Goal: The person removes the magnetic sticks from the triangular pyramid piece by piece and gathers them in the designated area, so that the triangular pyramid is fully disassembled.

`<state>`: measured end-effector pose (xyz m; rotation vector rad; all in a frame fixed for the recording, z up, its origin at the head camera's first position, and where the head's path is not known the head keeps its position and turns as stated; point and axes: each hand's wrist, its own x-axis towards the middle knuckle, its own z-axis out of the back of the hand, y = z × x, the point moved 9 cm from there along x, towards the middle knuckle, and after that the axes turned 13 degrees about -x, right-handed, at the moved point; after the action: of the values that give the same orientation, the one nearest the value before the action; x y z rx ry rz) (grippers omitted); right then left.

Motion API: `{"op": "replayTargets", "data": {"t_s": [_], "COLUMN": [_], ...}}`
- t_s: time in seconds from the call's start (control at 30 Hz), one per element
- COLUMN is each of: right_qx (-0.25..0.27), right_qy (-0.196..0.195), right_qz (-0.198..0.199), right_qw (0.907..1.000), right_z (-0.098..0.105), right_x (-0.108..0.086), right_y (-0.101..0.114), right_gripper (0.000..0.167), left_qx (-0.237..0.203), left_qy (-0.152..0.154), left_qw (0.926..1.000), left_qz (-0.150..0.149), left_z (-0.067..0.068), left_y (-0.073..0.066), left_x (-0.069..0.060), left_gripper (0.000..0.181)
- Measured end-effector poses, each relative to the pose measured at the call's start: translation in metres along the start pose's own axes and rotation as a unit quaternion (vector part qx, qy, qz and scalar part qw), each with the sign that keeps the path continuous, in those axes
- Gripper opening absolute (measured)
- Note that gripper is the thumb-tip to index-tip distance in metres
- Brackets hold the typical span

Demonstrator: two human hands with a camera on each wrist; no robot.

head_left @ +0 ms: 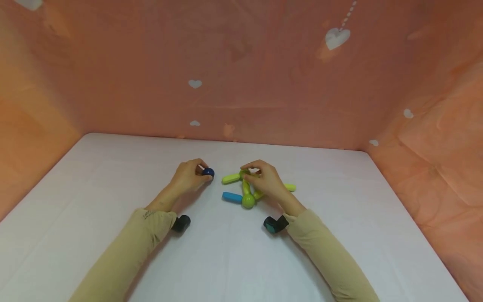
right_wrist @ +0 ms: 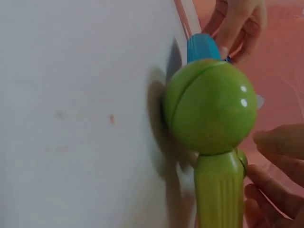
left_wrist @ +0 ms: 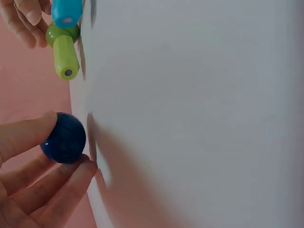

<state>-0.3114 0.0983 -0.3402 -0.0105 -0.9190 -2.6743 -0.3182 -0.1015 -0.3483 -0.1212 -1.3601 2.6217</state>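
Two hands are at work toward the far side of the white table. On the left, the left hand pinches a dark blue ball between thumb and fingers, apart from the other pieces. To its right, the right hand has its fingers curled round the far green ball, with a yellow-green stick pointing left from it. Nearer sits another green ball, a blue stick jutting from its left.
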Motion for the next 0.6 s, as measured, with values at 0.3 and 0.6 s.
{"op": "replayTargets", "data": {"t_s": [0.3,0.6], "right_qx": [-0.014,-0.023], "right_qy": [0.014,0.012], "right_qz": [0.005,0.012], "right_qw": [0.9998,0.9996], "right_z": [-0.009,-0.009], "right_x": [0.01,0.01], "right_y": [-0.002,-0.002], "right_gripper": [0.026,0.024], "left_qx": [-0.023,-0.041], "left_qy": [-0.035,-0.066], "left_qw": [0.9991,0.9968], "left_qz": [-0.002,0.014], "left_z": [0.002,0.004], "left_y": [-0.003,0.001], "left_x": [0.03,0.058], "left_gripper": [0.037,0.038]}}
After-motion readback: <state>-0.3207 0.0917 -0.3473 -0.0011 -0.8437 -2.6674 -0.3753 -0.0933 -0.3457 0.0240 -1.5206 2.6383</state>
